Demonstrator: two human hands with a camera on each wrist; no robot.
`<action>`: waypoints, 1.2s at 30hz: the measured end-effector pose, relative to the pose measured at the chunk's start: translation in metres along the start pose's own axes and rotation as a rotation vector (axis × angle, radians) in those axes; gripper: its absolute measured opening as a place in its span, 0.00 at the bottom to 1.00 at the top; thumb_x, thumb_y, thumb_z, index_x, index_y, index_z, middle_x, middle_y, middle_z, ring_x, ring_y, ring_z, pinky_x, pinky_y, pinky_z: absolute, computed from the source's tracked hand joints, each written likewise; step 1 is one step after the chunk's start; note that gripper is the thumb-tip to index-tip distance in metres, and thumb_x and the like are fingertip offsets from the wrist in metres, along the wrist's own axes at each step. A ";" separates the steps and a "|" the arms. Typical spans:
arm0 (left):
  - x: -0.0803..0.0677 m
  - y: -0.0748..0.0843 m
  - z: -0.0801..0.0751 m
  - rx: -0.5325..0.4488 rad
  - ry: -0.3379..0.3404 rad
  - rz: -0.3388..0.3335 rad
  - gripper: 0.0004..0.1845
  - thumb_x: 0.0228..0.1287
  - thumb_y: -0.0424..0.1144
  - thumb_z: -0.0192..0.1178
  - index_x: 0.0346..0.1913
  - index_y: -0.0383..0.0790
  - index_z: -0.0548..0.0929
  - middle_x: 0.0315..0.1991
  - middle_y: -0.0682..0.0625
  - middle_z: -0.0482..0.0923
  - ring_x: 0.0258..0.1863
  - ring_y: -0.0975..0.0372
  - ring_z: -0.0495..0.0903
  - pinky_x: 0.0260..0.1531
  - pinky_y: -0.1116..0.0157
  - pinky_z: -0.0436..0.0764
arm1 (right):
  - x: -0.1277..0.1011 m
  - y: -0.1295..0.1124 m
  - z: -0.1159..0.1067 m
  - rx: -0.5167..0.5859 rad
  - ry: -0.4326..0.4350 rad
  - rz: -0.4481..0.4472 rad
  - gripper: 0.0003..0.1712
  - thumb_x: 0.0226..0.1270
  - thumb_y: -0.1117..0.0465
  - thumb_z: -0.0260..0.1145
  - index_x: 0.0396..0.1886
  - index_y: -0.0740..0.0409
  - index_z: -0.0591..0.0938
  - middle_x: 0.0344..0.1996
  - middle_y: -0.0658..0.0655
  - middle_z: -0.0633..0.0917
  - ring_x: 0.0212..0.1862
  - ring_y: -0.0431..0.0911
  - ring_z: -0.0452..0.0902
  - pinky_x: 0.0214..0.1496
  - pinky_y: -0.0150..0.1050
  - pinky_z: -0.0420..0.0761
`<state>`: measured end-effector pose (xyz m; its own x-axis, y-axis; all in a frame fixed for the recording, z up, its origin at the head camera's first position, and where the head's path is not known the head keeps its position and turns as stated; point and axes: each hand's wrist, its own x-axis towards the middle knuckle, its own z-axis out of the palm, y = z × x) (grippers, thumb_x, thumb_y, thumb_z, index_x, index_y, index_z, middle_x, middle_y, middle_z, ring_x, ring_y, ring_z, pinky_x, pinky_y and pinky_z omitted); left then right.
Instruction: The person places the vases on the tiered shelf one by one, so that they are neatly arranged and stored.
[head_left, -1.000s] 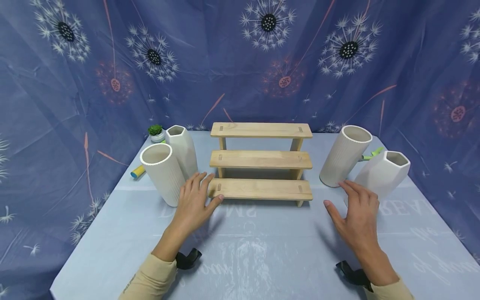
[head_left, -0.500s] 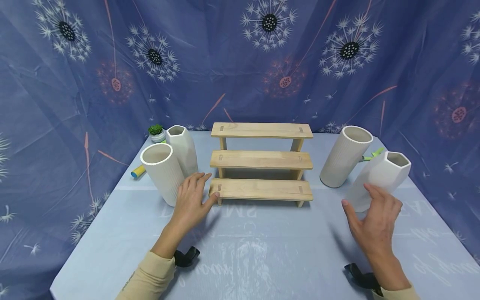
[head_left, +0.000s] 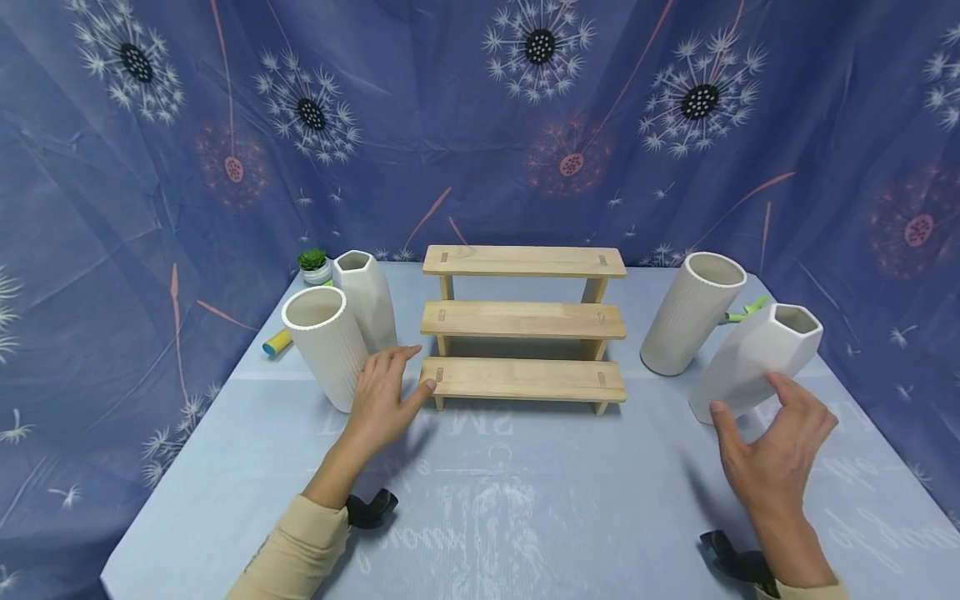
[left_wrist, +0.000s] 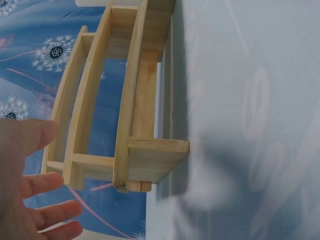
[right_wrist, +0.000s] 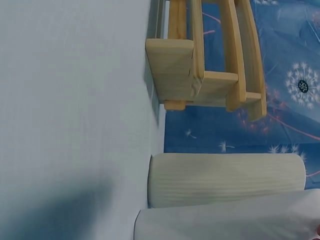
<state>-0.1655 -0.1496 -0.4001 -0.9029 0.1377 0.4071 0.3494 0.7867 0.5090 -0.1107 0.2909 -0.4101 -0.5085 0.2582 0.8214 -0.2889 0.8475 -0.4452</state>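
Note:
My left hand [head_left: 380, 400] hovers with fingers spread between a white ribbed vase [head_left: 324, 346] and the left end of a three-step wooden stand [head_left: 522, 379]. In the left wrist view its fingers [left_wrist: 55, 212] reach toward the stand and hold nothing. My right hand [head_left: 776, 446] is at the front of a white faceted vase [head_left: 761, 354], thumb and fingers apart and overlapping its lower side. Just left of that vase leans another ribbed vase [head_left: 686, 321] in the head view. The right wrist view shows the ribbed vase [right_wrist: 225, 180] and faceted vase [right_wrist: 230, 220] side by side.
Behind the left ribbed vase are another faceted vase [head_left: 366, 296], a small potted succulent [head_left: 313, 265] and a yellow tube with a blue end [head_left: 277, 342]. Green pieces [head_left: 752, 307] show behind the right vases. A dandelion-print cloth [head_left: 480, 125] hangs behind the table.
My right hand has moved right, from the foot of the ribbed vase to the front of the faceted vase. The left hand has drawn back slightly from the lowest step.

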 end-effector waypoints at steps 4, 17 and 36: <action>0.001 -0.001 0.001 -0.038 -0.005 -0.002 0.28 0.60 0.46 0.62 0.62 0.39 0.72 0.57 0.39 0.71 0.59 0.46 0.65 0.58 0.48 0.63 | 0.000 0.003 -0.002 -0.005 0.003 0.045 0.48 0.56 0.32 0.61 0.62 0.66 0.67 0.53 0.76 0.68 0.54 0.66 0.58 0.60 0.47 0.54; 0.003 -0.012 0.007 -0.152 -0.046 -0.029 0.29 0.60 0.45 0.62 0.62 0.39 0.71 0.58 0.38 0.69 0.57 0.46 0.65 0.54 0.47 0.66 | 0.002 0.012 -0.006 -0.047 -0.017 0.227 0.44 0.50 0.60 0.71 0.66 0.63 0.62 0.55 0.42 0.65 0.55 0.26 0.48 0.62 0.37 0.58; 0.008 -0.024 0.016 -0.290 -0.137 -0.084 0.29 0.60 0.42 0.62 0.64 0.38 0.70 0.60 0.35 0.69 0.57 0.43 0.67 0.53 0.46 0.68 | 0.018 0.014 0.003 0.013 -0.130 0.567 0.45 0.57 0.59 0.68 0.70 0.38 0.54 0.65 0.54 0.63 0.63 0.48 0.63 0.65 0.30 0.62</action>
<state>-0.1848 -0.1580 -0.4209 -0.9501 0.1746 0.2584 0.3108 0.5976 0.7391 -0.1265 0.3061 -0.4031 -0.6817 0.6106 0.4031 0.0486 0.5875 -0.8077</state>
